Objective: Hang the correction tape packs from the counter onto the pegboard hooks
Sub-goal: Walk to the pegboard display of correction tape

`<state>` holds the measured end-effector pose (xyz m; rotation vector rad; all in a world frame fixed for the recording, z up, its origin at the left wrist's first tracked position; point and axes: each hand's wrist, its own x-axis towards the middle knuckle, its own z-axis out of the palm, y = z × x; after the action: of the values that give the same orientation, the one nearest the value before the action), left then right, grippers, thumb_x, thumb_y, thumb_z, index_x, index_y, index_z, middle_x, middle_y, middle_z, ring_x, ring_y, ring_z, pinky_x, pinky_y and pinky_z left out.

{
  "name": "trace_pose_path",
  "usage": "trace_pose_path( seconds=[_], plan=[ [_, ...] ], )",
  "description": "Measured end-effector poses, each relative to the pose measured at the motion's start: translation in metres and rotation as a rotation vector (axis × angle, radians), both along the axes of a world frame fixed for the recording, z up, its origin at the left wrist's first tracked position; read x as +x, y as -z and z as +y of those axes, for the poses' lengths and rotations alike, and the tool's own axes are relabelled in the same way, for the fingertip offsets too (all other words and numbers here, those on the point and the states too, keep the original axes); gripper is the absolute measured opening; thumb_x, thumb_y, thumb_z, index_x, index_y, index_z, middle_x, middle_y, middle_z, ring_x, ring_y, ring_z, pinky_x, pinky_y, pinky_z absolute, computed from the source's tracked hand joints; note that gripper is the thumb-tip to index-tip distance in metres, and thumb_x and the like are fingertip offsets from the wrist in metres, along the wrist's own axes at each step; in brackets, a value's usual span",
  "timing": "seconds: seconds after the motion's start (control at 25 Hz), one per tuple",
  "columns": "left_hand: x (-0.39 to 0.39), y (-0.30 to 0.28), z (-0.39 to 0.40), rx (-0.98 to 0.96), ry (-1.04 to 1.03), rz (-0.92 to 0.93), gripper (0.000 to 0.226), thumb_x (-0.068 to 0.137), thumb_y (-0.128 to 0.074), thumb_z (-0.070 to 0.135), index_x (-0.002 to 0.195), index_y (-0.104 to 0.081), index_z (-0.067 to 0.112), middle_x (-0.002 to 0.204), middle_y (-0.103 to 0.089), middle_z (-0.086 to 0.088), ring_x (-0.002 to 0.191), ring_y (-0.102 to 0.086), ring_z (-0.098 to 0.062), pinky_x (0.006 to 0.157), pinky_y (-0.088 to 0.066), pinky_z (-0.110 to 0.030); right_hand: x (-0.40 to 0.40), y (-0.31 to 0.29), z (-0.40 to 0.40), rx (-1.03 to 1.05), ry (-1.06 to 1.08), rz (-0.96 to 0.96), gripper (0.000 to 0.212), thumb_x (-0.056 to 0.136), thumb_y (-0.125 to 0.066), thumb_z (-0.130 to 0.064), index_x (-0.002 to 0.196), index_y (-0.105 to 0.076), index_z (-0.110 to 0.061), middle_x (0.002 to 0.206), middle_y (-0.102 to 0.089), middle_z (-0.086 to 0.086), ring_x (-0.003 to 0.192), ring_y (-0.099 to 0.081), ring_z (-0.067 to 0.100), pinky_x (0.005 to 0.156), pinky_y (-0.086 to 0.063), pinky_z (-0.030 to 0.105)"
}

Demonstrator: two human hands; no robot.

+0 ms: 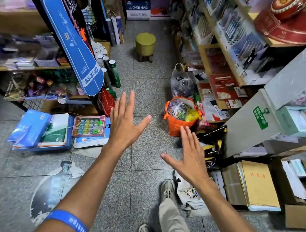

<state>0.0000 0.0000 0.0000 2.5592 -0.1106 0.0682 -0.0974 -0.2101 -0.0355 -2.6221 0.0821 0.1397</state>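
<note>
Left hand (125,124) and right hand (188,158) held flat, fingers spread, nothing gripped; packs unseen, task judged unstarted.

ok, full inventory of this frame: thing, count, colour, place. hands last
stool: one, yellow-green, aisle floor, far centre
racket cover: one, blue, hanging on the left rack
tote bag: one, orange, full, floor by the right shelves
clear plastic bag: one, floor behind the tote
book stacks: several, mostly blue, floor at left
folders: stack, yellow, floor at lower right
round tins: two, red, top right shelf
correction tape packs, pegboard: cannot tell
wristband: one, blue, left forearm
left hand: open, holding nothing
right hand: open, holding nothing
</note>
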Motion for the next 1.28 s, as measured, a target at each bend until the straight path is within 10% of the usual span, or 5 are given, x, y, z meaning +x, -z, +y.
trace_pose_path(
  seconds=[1.28],
  plan=[
    [0.662,0.050,-0.023,-0.027,0.001,0.111,0.095,0.086,-0.047,0.073,0.157,0.003,0.034,0.167,-0.006,-0.006,0.153,-0.006,-0.025,0.122,-0.004,-0.048,0.629,0.045,-0.019,0.030,0.038,0.084,0.112,0.063,-0.025,-0.098,0.153,0.010,-0.041,0.165,0.002,-0.010,0.152,0.003,0.013,0.121,-0.013,0.050]
  ],
)
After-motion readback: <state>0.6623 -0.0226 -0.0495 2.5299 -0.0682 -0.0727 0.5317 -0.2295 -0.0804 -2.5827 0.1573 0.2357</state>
